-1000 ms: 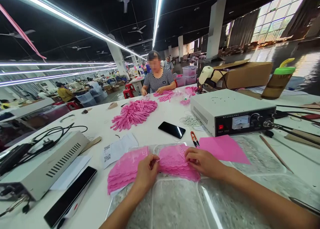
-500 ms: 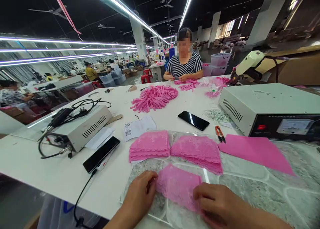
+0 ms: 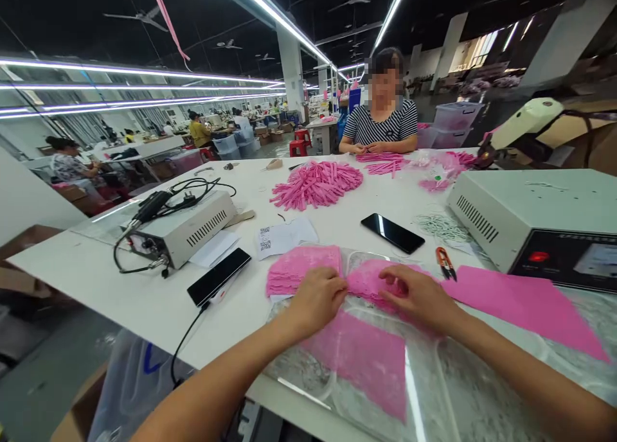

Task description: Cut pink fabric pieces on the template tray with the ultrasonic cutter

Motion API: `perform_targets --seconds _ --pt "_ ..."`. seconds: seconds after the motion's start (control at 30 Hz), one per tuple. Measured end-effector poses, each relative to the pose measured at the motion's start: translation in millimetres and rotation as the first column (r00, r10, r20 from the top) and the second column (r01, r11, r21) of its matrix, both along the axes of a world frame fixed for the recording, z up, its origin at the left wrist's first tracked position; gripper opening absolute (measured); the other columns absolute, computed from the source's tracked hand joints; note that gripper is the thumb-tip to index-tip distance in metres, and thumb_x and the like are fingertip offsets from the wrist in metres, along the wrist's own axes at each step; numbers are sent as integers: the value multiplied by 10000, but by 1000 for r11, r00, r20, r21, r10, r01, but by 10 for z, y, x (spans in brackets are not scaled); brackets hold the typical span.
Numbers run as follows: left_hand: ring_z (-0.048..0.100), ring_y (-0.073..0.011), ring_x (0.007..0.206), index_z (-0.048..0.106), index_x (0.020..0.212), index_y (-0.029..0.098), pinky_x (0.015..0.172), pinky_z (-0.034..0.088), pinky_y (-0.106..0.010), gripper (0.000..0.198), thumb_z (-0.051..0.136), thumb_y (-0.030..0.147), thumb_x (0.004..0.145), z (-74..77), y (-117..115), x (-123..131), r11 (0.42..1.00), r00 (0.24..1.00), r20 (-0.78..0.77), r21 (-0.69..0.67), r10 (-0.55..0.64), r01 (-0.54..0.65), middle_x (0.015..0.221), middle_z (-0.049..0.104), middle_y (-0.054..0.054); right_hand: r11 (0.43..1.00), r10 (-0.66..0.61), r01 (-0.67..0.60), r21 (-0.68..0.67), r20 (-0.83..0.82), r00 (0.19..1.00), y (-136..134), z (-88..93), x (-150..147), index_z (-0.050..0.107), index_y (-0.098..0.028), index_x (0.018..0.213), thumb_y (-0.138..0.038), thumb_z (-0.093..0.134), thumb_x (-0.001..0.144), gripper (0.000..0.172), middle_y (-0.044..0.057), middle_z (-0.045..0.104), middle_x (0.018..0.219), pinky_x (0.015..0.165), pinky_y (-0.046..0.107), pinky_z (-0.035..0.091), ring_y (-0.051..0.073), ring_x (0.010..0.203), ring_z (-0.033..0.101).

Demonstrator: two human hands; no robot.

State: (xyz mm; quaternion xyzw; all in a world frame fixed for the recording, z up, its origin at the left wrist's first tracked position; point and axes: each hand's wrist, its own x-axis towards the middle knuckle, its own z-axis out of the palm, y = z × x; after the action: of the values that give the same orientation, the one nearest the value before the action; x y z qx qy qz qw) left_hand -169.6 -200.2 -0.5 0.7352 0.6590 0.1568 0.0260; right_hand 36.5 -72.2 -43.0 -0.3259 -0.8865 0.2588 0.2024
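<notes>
Two stacks of pink scalloped lace pieces lie side by side on a clear sheet, a left stack (image 3: 301, 265) and a right stack (image 3: 364, 278). My left hand (image 3: 318, 300) reaches over the gap between them, thumb and fingers closed at the near left edge of a lace piece on the right stack. Over the same stack, my right hand (image 3: 417, 294) has its fingers curved and apart, touching or just above the lace. A single pink lace piece (image 3: 369, 358) lies flat on the clear sheet (image 3: 308, 374) below my hands.
Around the work are a phone (image 3: 393, 232), a cabled phone (image 3: 219, 277), thread snips (image 3: 446, 264), pink fabric (image 3: 525, 304) and a pile of pink strips (image 3: 318, 185). Grey machine boxes stand left (image 3: 197, 227) and right (image 3: 530, 204). Across the table sits a person (image 3: 380, 121) handling strips.
Both hands have left the single lace piece and moved forward to the right stack. The single piece stays flat on the sheet. The view has shifted left.
</notes>
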Motion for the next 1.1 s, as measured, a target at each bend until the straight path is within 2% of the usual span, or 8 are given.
perform_targets --seconds 0.07,0.13,0.3,0.6,0.87,1.1 --pt "618 -180 907 692 909 173 857 492 -347 136 560 201 923 3 258 46 998 999 -7 -45 -35 34 922 664 -53 1000 1 -2 6 53 999 11 -14 -45 618 -202 853 -338 573 856 143 26 628 804 610 314 453 168 667 552" --pt "619 -180 941 648 1004 155 864 507 -377 151 574 267 934 -21 452 77 994 997 -13 -87 -71 69 1019 647 -57 1000 -9 8 8 103 995 16 -15 -57 607 -176 813 -337 561 923 200 6 606 765 620 295 474 143 654 557" --pt "617 -199 983 578 1156 149 850 528 -406 288 573 337 939 -100 672 66 975 991 -39 -185 -129 120 1148 602 -81 1000 -26 28 -10 180 983 30 17 -54 619 -143 933 -345 580 955 207 19 625 876 690 316 533 143 737 608" --pt "623 -190 964 599 1108 143 858 523 -405 249 572 325 941 16 679 -33 944 975 -51 -266 -217 196 1103 621 -70 997 -27 39 -70 164 986 -4 94 -49 617 -150 898 -332 571 959 197 13 620 852 690 311 526 141 733 600" --pt "624 -187 952 606 1080 138 864 514 -406 233 565 323 945 -2 671 -83 940 971 -25 -258 -238 224 1072 629 -63 996 -28 39 -74 146 989 -8 84 -45 616 -151 869 -327 578 954 199 9 620 836 692 310 522 141 730 599" --pt "603 -200 1007 637 914 133 953 440 -449 181 597 309 920 12 650 -94 925 957 14 -253 -289 283 1013 648 -46 997 -26 37 -70 149 988 8 68 -47 617 -148 867 -320 582 953 196 4 618 818 683 307 524 138 716 599"
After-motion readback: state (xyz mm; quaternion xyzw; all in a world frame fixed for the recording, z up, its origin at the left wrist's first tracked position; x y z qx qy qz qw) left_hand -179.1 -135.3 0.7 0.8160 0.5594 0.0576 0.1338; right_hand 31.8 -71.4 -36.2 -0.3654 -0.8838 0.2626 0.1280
